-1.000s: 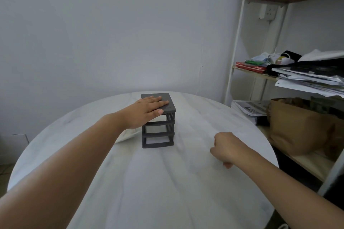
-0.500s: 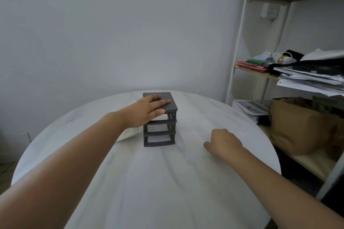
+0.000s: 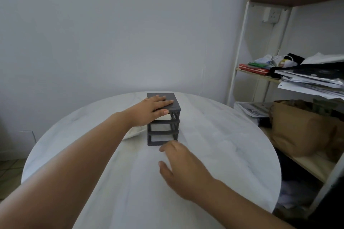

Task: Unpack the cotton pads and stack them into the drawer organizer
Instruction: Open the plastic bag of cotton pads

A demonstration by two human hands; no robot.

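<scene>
Head view: I had the left hand (image 3: 151, 110) flat on top of the drawer organizer (image 3: 163, 120), fingers spread and open, thumb hooked over the near top edge, pressing rather than gripping. The organizer was a small dark grey three-tier frame standing upright near the middle of the round white marbled surface (image 3: 232, 154), toward the far side. Something pale showed in the top tier behind the thumb; I couldn't tell what it was. The lower tier openings looked see-through.

The right hand (image 3: 183, 171) sat just near of the organizer's base, fingers loosely curled and apart, holding nothing, fingertips close to the bottom tier. I couldn't tell whether they touched it.

A white soft pack (image 3: 133, 133) lay on the surface just left of the organizer, mostly hidden behind my left wrist, probably the cotton pads, not confirmable.

At right, a shelf unit (image 3: 242, 46) carried a paper stack (image 3: 312, 83) and a brown paper bag (image 3: 297, 126).
</scene>
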